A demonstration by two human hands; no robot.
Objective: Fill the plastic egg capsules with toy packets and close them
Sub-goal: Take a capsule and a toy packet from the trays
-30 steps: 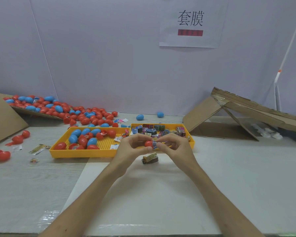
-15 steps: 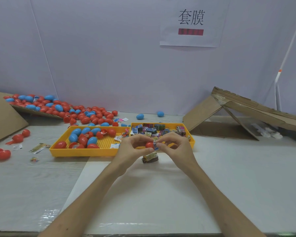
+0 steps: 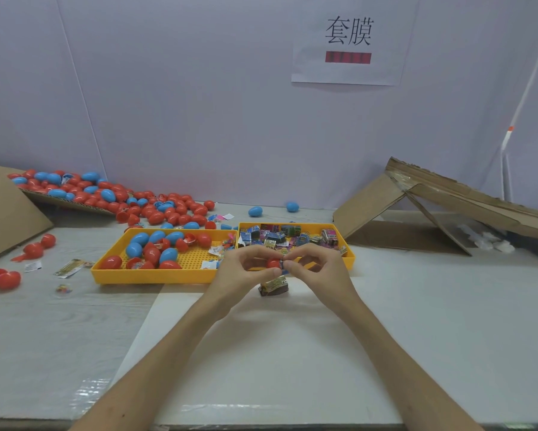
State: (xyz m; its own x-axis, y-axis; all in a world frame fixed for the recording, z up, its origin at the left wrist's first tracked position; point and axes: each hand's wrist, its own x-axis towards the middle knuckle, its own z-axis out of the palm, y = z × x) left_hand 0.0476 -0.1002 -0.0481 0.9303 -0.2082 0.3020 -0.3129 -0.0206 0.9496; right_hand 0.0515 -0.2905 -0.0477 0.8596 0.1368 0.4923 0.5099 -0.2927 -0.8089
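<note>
Left grip [image 3: 239, 270]: pinched the red egg [image 3: 273, 263].
Right grip [image 3: 319, 270]: pinched a packet [image 3: 283, 265] against the egg.
Bench [image 3: 416, 306]: a spare packet [image 3: 273, 286] lay beneath both grips.

The left hand [image 3: 238, 273] and right hand [image 3: 322, 273] hide most of the red egg capsule [image 3: 273, 263]; open or closed cannot be told. Only a sliver of the pinched toy packet [image 3: 282, 265] shows. The left edge cuts off the cardboard sheet [image 3: 6, 213]
</note>
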